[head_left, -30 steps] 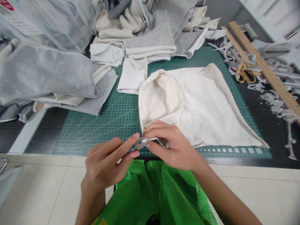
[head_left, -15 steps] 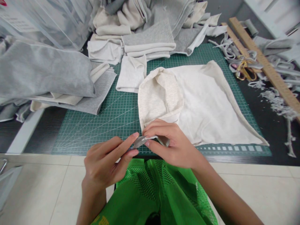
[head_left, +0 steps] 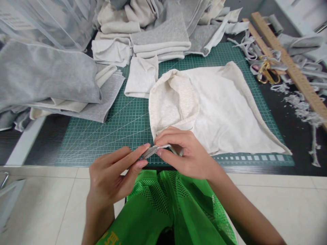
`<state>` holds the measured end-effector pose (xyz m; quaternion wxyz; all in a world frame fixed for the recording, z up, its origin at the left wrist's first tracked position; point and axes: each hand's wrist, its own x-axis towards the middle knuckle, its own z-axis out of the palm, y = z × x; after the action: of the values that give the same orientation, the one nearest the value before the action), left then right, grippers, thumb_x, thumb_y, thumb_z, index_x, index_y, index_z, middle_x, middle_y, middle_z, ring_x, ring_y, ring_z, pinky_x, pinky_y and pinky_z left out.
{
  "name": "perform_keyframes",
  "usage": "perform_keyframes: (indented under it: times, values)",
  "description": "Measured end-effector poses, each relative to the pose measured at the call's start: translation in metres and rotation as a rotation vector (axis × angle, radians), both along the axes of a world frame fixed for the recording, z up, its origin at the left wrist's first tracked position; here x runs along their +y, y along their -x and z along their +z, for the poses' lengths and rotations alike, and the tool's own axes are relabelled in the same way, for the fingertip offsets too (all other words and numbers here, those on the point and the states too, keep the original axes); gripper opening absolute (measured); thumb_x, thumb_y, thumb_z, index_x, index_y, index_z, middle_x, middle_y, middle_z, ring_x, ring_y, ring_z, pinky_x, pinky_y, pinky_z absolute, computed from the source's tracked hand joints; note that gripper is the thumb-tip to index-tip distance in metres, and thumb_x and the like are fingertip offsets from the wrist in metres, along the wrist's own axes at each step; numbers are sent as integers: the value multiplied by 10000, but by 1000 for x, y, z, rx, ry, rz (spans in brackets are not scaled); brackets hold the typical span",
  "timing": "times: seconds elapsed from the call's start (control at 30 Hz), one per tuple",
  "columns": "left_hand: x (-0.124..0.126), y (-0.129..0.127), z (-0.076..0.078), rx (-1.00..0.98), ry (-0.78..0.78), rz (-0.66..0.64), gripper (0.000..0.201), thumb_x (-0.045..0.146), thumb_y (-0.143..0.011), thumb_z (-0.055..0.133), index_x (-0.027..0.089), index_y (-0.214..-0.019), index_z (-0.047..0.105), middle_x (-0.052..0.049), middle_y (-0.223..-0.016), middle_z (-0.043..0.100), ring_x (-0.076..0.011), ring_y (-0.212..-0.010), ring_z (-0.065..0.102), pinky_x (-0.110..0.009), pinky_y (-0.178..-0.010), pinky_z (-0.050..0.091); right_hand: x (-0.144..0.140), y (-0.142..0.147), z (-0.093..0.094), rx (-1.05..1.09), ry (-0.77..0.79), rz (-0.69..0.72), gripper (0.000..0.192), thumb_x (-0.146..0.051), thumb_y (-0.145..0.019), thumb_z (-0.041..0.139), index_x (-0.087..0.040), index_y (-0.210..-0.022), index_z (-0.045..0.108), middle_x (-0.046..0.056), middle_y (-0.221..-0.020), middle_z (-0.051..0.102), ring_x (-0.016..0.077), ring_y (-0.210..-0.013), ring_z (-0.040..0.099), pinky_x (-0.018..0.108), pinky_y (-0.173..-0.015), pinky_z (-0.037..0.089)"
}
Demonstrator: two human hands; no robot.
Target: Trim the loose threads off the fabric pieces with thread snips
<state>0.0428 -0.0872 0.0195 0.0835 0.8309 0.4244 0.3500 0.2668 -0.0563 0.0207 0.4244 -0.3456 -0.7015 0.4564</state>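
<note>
Here, left hand [head_left: 112, 177] and right hand [head_left: 185, 156] both pinching one thin, folded grey fabric strip [head_left: 151, 151].

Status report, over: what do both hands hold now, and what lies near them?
Left hand and right hand both pinching small grey fabric strip over cutting mat edge. Cream cloth touching right hand. Scissors far right, untouched.

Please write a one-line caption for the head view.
Both hands, left and right, pinch a small grey strip over the green cutting mat.
</note>
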Motion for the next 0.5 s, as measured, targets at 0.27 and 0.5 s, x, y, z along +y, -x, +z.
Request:
perform_keyframes:
  times: [0.27, 0.5]
  values:
    - [-2, -1, 2, -162, 130, -10, 412, 130, -894, 697, 304, -1268, 700, 3, -867, 740, -92, -664, 663, -213, -512, 486, -2, 0, 1, -6, 20, -11, 142, -91, -878, 608, -193, -837, 697, 30, -872, 741, 165, -859, 657, 331, -807, 528]
    - [-2, 5, 8, -242, 143, 75, 362, 215, -949, 643, 372, -1272, 689, 25, -1060, 788, -130, -788, 716, -251, -629, 576, -2, 0, 1, -20, 15, -4, 137, -74, -869, 607, -171, -817, 690, 43, -876, 737, 158, -856, 649, 317, -824, 514]
